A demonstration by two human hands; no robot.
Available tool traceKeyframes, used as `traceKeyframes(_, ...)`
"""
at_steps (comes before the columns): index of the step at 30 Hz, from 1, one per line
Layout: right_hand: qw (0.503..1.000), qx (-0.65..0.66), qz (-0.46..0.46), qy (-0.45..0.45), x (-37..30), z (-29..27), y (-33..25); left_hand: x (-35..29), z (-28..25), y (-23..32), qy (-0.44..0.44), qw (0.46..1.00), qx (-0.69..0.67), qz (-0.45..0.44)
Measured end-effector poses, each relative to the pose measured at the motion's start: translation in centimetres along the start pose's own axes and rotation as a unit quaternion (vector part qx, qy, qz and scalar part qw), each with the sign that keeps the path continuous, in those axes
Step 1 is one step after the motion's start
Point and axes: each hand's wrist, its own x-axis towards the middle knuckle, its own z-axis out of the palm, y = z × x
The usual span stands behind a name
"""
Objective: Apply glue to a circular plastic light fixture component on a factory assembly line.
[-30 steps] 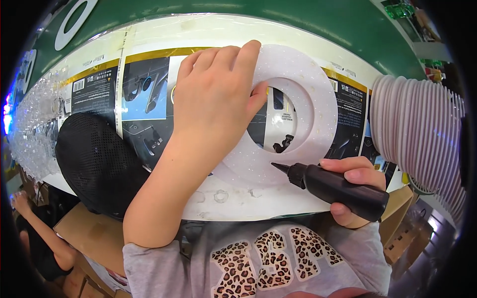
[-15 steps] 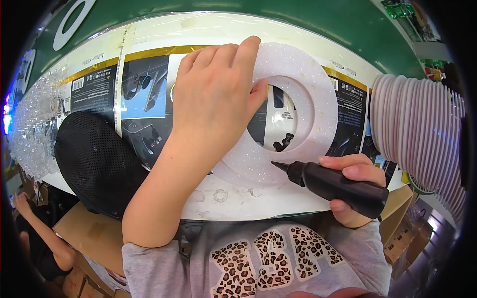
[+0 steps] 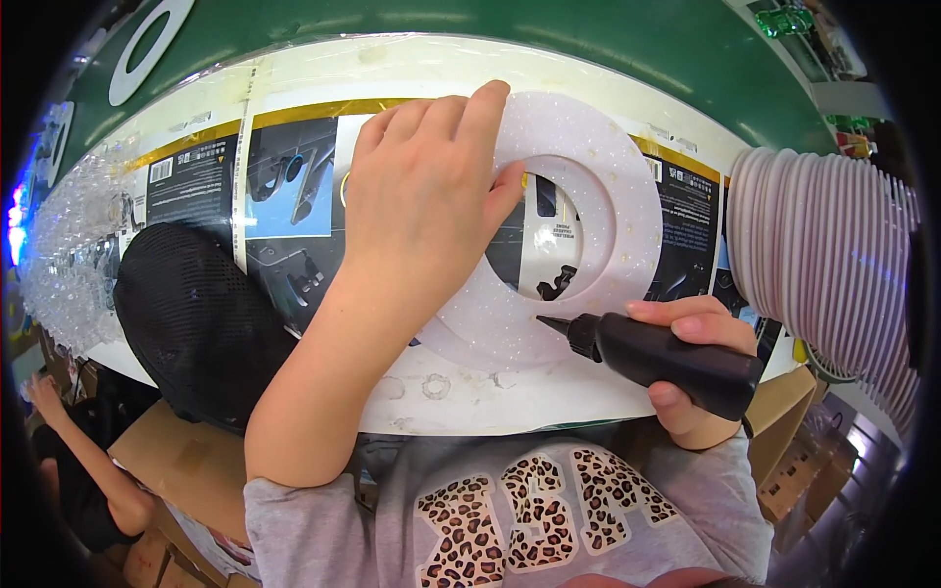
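Observation:
A flat white glittery ring (image 3: 635, 211) with a stepped inner rim lies on the table. My left hand (image 3: 421, 191) covers its left side, with the thumb at the inner rim of the hole and the other fingers bent over the band, gripping it. In my right hand (image 3: 701, 338) is a black squeeze bottle (image 3: 676, 365) with a pointed nozzle, held tilted between thumb and fingers. The nozzle tip is over the ring's lower front band; whether it touches cannot be made out. Part of a pale layer shows at the ring's lower left, beside my wrist.
Right of the ring stands a long stack of similar pale rings (image 3: 818, 255). A black mesh cap (image 3: 191, 323) sits left of my forearm, with clear crinkled plastic (image 3: 78, 255) beyond it. Printed sheets (image 3: 289, 186) cover the table. Another person's arm (image 3: 88, 451) shows at lower left.
The view has shifted slightly. The bottle's nozzle stays over about the same part of the ring, and both hands keep their holds.

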Motion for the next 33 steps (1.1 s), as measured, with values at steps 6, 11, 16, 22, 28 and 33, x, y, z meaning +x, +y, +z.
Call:
traceKeyframes(6,0.997,0.065,-0.014,0.04,-1.0,-0.3,0.2,-0.2,0.1,0.3,-0.012,1.0,-0.005,-0.005)
traceKeyframes(11,0.992,0.114,-0.004,0.055,-0.5,0.3,0.5,-0.2,0.3,0.0,0.004,1.0,0.004,0.001)
traceKeyframes(16,0.988,0.077,-0.028,0.133,0.2,-0.2,0.9,0.3,0.1,0.1,-0.002,1.0,-0.003,0.008)
traceKeyframes(22,0.957,0.195,0.118,0.179,0.7,-0.2,0.7,0.1,-0.2,0.5,-0.017,1.0,-0.003,0.002)
traceKeyframes(28,0.895,0.374,0.188,0.153,0.6,-1.5,1.1,0.1,-0.3,1.0,-0.029,1.0,0.002,-0.005)
traceKeyframes(33,0.811,0.524,0.191,0.177,0.5,-1.7,2.7,0.4,0.2,1.3,-0.033,0.999,-0.015,0.005)
